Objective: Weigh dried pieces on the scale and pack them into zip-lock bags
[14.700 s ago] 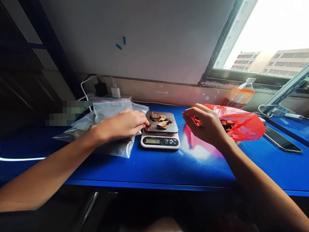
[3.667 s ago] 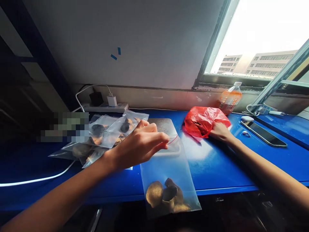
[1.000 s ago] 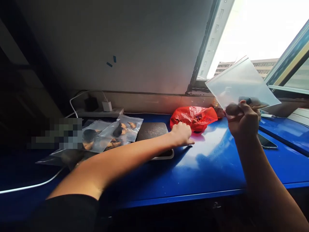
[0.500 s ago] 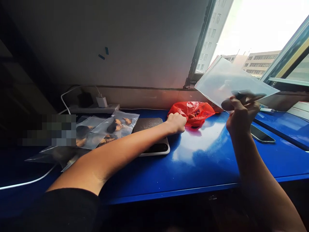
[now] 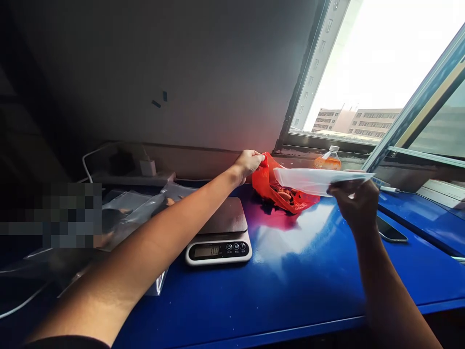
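My left hand pinches the raised rim of a red plastic bag, pulling it up at the back left. Brown and dark pieces show in the bag's open mouth; I cannot make out their kind. In my right hand is a frosted clear plastic bag, tilted nearly flat, its far end over the red bag. Something dark shows at my right fingers, too blurred to name. Left of the red bag, partly behind my left forearm, stands a kitchen scale with a lit display.
Clear plastic bags with brown and dark pieces lie on the blue table at left. A phone lies beside my right forearm. Behind stand a bottle of orange liquid and a white charger near the wall. A window opens at right.
My left hand has lifted the red bag's rim, opening its mouth. My right hand has lowered the frosted bag and tipped it toward the red bag. The view has shifted, revealing the scale's display.
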### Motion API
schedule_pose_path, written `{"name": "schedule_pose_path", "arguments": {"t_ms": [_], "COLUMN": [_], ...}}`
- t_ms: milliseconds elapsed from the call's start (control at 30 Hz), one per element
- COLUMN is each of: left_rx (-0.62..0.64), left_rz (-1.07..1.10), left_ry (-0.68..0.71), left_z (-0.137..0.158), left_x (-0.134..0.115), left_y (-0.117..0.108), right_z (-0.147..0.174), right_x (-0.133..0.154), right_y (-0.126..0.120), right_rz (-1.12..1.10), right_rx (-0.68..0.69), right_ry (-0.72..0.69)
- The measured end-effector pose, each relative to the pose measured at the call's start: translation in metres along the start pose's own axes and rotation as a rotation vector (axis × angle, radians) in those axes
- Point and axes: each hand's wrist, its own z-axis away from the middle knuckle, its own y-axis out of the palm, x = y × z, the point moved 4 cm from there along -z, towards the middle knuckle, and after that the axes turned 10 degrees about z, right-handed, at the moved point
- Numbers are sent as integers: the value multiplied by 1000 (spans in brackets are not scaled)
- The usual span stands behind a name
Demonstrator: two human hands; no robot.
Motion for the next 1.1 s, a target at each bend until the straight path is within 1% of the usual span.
{"name": "schedule_pose_path", "arguments": {"t_ms": [67, 100, 167, 233, 300, 367, 433, 533, 633, 700, 767, 833, 900, 967, 1100], "left_rx": [26, 44, 85, 123, 146, 150, 142, 153, 162, 135, 92, 58, 51, 62, 70], "left_rz": [15, 16, 5, -20, -52, -90, -135, -213, -332, -336, -293, -254, -245, -263, -341], "left_ry": [-7, -9, -15, -30, -38, -33, -16, 5, 39, 49, 54, 55, 69, 94, 142], "left_z": [4, 6, 10, 16, 23, 36, 53, 83, 109, 119, 124, 127, 132, 140, 162], "left_x": [-1, -2, -5, -8, -10, -11, -11, -8, -4, -1, 1, 4, 6, 6, 4], "left_y": [1, 1, 0, -2, -7, -17, -30, -57, -85, -101, -112, -117, -117, -115, -109], "right_z": [-3, -6, -14, -25, -36, -47, -55, -63, -67, -66, -62, -56, -49, -42, -33], "right_x": [11, 18, 29, 36, 40, 44, 48, 54, 60, 63, 64, 61, 52, 39, 9], "right_y": [1, 4, 16, 32, 49, 64, 75, 79, 73, 70, 69, 67, 61, 53, 30], "right_rz": [186, 285, 426, 493, 518, 535, 565, 631, 668, 662, 627, 577, 511, 434, 249], "right_rx": [19, 57, 190, 330, 431, 486, 499, 418, 258, 174, 124, 52, -58, -153, -322], "right_ry": [-70, -114, -201, -262, -314, -362, -392, -405, -379, -345, -308, -231, -101, 13, 146]}}
